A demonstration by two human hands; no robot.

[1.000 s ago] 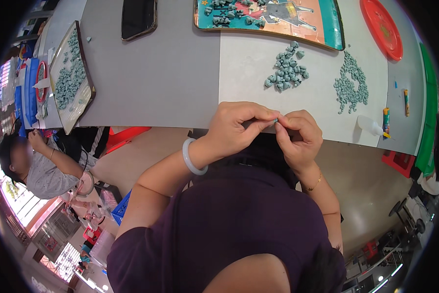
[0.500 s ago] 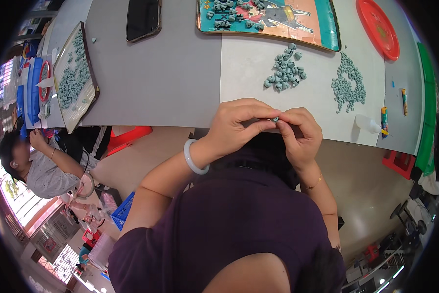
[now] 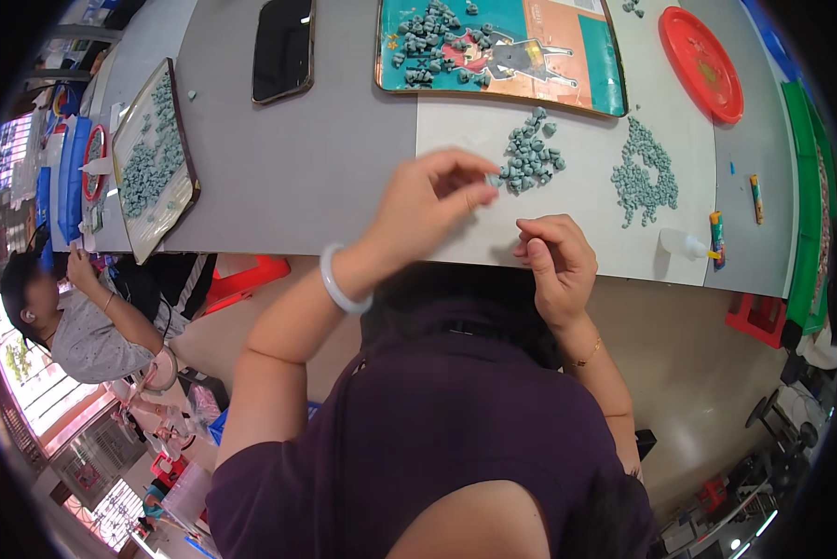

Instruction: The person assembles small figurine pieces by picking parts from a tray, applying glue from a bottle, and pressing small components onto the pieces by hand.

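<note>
My left hand [image 3: 437, 200] reaches to the near left edge of a pile of small grey-green moulded pieces [image 3: 533, 154]. Between its thumb and index fingertips sits one such grey-green piece [image 3: 494, 181], close beside the pile. Near the table's front edge, my right hand [image 3: 560, 261] is held with fingers curled and thumb close to the index finger. Whether anything small is in it cannot be made out. Farther right lies a patch of much smaller grey-green pieces [image 3: 645, 182].
Beyond the pile lies a picture-printed tray [image 3: 567, 84] with more pieces. A phone [image 3: 283, 51] and a second tray [image 3: 171, 200] are to the left. On the right are a red lid [image 3: 702, 65], a small bottle [image 3: 682, 245] and tubes [image 3: 717, 238]. A co-worker [image 3: 111, 317] sits far left.
My hands, together at a small piece before, are now apart. The left has moved forward to the pile; the right stays near the table edge. The view has shifted slightly.
</note>
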